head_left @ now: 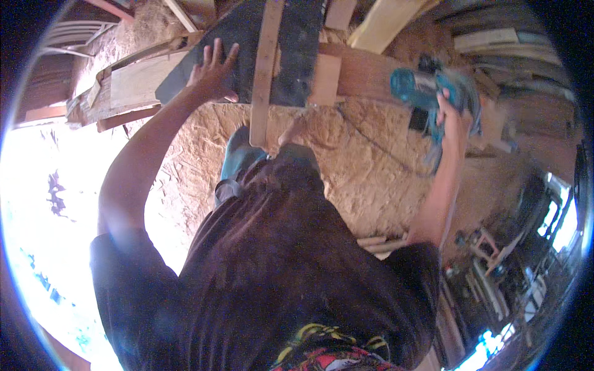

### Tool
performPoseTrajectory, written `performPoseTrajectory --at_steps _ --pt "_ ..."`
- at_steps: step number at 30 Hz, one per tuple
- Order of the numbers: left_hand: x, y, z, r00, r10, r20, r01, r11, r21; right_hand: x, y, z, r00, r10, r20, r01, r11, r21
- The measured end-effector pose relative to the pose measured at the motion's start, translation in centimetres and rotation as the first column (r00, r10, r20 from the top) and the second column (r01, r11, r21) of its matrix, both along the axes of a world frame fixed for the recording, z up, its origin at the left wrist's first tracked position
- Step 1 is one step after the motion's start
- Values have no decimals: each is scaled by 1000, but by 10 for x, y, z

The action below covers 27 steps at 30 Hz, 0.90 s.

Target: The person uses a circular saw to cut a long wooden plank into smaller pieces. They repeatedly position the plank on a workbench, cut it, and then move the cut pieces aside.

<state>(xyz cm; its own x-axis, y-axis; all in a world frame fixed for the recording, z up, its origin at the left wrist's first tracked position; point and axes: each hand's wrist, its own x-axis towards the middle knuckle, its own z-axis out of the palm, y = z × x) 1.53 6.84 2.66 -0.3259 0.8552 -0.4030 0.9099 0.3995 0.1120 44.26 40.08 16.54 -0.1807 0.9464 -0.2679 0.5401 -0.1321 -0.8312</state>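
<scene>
Pressing my left hand (213, 71), fingers spread flat, on the dark board (291, 49) atop the worktop (139, 80), right hand (455, 117) clamped around the teal power saw (427, 89) just right of it, I'd hold the board firm and line up carefully.

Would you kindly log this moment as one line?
left hand: flat on dark board | right hand: holding teal circular saw | floor: sawdust

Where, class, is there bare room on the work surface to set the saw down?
The sawdust-covered board lies bare between the narrow wooden strip and the right hand gripping the teal power saw; only a thin cord crosses it. It is crowded at the top: the left hand presses the dark panel, with stacked offcuts beside it.
</scene>
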Motion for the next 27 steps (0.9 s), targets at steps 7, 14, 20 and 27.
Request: performPoseTrajectory --at_steps 7,14,20,27 --pt "5 11 5 999 -28 -18 27 998 -64 7 -148 51 959 -120 -257 98 991 -96" --pt "10 20 18 999 -45 -5 44 994 -103 -51 -277 48 987 -120 -108 96 973 -209" --pt "10 18 20 999 -52 3 52 992 -119 -91 -322 15 991 130 -21 -131 990 -46" --pt "11 22 23 999 -23 24 26 991 -128 -132 -330 13 969 223 -109 -235 967 -104"
